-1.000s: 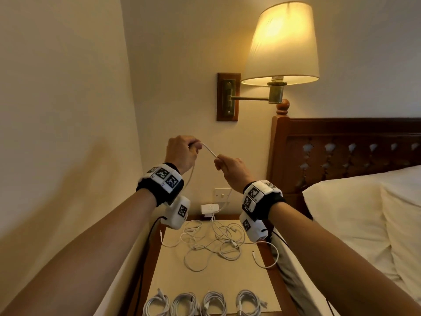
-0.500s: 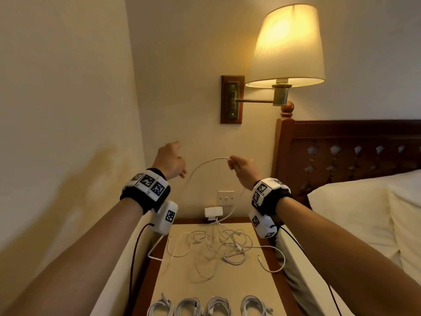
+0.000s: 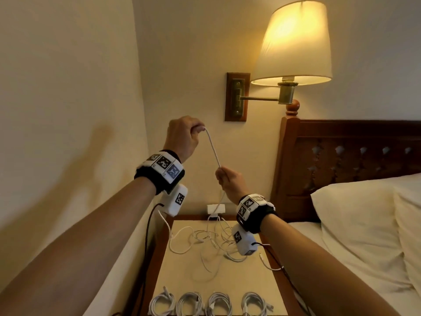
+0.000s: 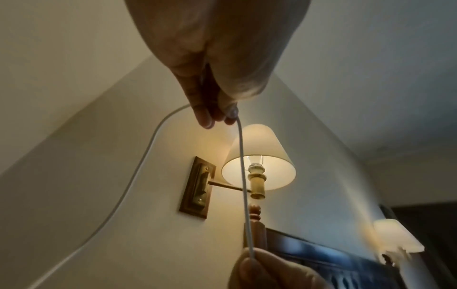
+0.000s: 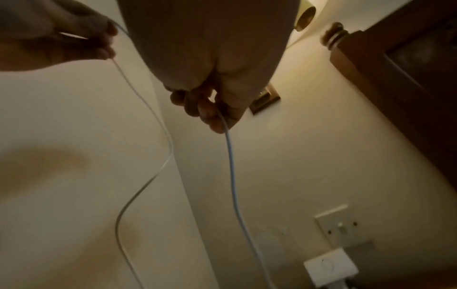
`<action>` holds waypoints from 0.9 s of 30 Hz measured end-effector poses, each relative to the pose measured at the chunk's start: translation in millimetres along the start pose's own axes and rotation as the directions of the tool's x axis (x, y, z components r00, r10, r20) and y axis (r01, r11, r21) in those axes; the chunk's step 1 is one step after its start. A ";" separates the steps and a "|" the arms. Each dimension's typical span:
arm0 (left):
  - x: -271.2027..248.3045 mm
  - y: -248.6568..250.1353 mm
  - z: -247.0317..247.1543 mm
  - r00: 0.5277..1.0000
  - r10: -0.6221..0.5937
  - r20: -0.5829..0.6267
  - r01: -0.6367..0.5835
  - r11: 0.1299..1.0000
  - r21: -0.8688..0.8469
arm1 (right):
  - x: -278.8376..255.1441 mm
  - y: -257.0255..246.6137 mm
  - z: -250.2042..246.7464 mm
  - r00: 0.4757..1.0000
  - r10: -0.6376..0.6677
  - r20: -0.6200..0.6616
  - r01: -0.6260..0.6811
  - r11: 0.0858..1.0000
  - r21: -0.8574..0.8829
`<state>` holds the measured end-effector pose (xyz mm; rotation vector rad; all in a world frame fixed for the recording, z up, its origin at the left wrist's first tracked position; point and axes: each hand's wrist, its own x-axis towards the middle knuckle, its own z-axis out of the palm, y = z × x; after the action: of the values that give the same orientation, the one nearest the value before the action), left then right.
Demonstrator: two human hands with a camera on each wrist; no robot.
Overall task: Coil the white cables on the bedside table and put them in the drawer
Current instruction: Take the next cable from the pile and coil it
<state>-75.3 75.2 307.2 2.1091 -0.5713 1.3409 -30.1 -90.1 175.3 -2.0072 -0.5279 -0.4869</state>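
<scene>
Raised above the bedside table [image 3: 257, 293], both hands hold one white cable [image 3: 213, 148] stretched taut between them. My left hand [image 3: 196, 130] pinches its upper part, up and to the left [image 4: 220, 115]. Lower and to the right, my right hand [image 3: 222, 176] pinches the same cable [image 5: 231, 166], which runs on down toward a tangle of loose white cables [image 3: 209, 242] on the table. A slack stretch of cable [image 4: 138, 172] hangs from the left hand. Several coiled white cables [image 3: 211, 304] lie in a row at the table's near edge. No drawer is in view.
A lit wall lamp [image 3: 293, 42] on a brass arm hangs above right. A white plug [image 3: 215, 209] sits in the wall socket behind the table. The wooden headboard [image 3: 341, 156] and bed with pillow [image 3: 364, 213] are on the right; a wall closes the left side.
My left hand, open and off to the left half a second ago, has risen and now pinches the cable. My right hand has dropped lower; the cable between them is now taut.
</scene>
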 end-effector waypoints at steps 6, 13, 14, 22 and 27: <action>33.2 -19.5 -46.3 0.959 -0.175 -0.222 0.168 0.985 -0.050 | -7.2 37.1 33.1 0.966 0.211 0.150 -0.198 0.975 -0.099; -19.7 -74.4 -36.5 0.945 -0.315 -0.086 0.315 0.949 -0.019 | 25.8 25.6 13.6 0.887 0.461 0.022 -0.432 0.813 0.390; -32.0 -84.3 -31.3 0.935 -0.349 -0.057 0.350 0.937 0.005 | 34.2 21.7 5.8 0.893 0.449 0.004 -0.409 0.809 0.423; -60.9 -83.1 -2.8 0.743 -0.586 0.324 0.543 0.810 0.219 | 67.9 -3.4 -49.5 0.963 0.262 -0.067 -0.217 0.897 0.385; -43.0 -8.4 26.2 0.890 -0.092 0.447 0.213 0.950 -0.229 | 47.4 -24.8 -52.6 0.996 -0.046 0.082 0.052 0.997 -0.064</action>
<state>-70.0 66.3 257.2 2.1694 -0.7035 0.6570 -10.9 -118.0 242.3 -2.0883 -0.6193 -0.4598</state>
